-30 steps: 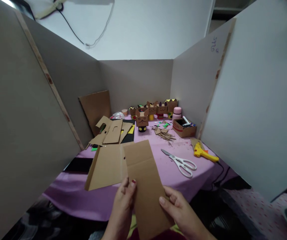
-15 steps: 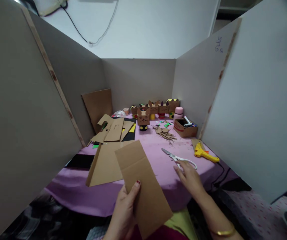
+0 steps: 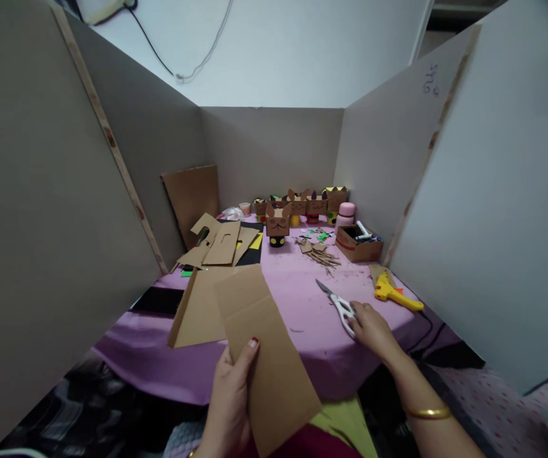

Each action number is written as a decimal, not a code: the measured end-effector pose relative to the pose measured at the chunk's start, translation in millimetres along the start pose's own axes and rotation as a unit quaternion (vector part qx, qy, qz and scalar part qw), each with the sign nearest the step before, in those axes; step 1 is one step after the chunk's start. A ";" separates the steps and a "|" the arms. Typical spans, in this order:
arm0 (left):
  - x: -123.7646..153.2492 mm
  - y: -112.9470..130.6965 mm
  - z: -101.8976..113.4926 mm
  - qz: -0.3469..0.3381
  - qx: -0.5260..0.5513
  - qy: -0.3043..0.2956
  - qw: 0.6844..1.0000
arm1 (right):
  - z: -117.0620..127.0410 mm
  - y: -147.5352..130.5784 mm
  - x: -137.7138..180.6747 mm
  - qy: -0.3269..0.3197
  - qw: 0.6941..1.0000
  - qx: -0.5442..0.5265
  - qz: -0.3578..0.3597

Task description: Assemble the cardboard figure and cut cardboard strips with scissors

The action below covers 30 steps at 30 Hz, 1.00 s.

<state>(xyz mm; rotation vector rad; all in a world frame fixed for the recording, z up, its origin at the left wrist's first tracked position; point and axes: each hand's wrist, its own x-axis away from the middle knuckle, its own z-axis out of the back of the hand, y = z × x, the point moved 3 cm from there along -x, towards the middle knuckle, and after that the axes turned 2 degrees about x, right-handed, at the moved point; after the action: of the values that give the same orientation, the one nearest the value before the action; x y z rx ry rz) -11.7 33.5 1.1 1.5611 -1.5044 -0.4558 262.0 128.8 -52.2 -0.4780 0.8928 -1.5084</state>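
Note:
My left hand (image 3: 236,388) is closed around the lower left edge of a creased, flat cardboard piece (image 3: 267,356), its thumb lying on top. The piece tilts over the table's front edge. At the right, my right hand (image 3: 372,326) grips the white handles of a pair of scissors (image 3: 341,308) with its fingertips. The blades point up and to the left, pressed together, close to the tabletop. Part of the right-hand fingers is hidden behind the hand.
A larger cardboard sheet (image 3: 198,315) lies left, below cut cardboard pieces (image 3: 223,245). A yellow glue gun (image 3: 395,296) and an open box of pens (image 3: 357,248) stand right. Cardboard strips (image 3: 319,254) and a cat-faced figure (image 3: 278,224) are further back on the pink cloth (image 3: 297,299).
The scissors have turned, and their handles now lie closer to me, with the blades closed up. My right hand has moved slightly right and down. The cardboard has shifted a little left.

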 end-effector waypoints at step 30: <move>22.9 -23.1 -5.3 0.017 0.022 -0.103 0.994 | -55.8 -79.6 130.0 0.033 0.859 -0.493 -0.134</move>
<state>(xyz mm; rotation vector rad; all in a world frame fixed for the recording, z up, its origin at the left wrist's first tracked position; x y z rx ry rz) 10.8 10.7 -7.2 1.5575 -1.7057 -0.5807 148.5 12.7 -52.4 -1.3419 1.7003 -1.2071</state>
